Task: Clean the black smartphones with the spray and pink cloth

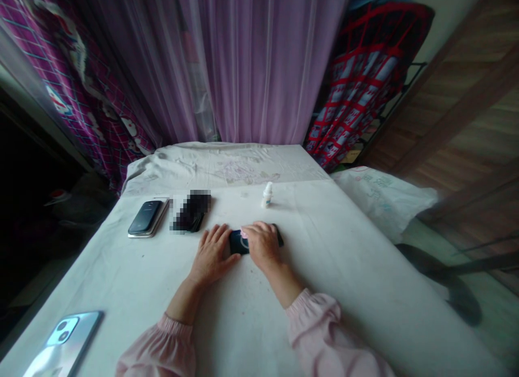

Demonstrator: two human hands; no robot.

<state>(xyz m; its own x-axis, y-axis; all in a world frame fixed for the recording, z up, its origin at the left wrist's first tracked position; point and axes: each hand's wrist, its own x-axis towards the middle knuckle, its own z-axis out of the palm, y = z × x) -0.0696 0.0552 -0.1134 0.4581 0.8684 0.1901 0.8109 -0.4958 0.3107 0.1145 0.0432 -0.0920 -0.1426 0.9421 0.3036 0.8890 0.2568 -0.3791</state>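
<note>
A dark phone (235,243) lies flat on the white-covered table, partly hidden beneath both hands. My left hand (211,252) grips its left end, the thumb along the near edge and the fingers by the far one. Over the middle and right part of the phone rests my right hand (263,244), closed on a small pink cloth (244,233) pressed to the phone's surface. Most of that cloth is hidden under the fingers. Just beyond the phone stands a small white bottle (267,196), upright and touched by neither hand.
Stacked phones (145,217) lie at the table's left, beside a dark, pixelated object (191,210). A silver-blue phone (67,342) is at the near left corner. Purple curtains (259,68) hang behind the table; a white plastic bag (381,196) sits past its right edge.
</note>
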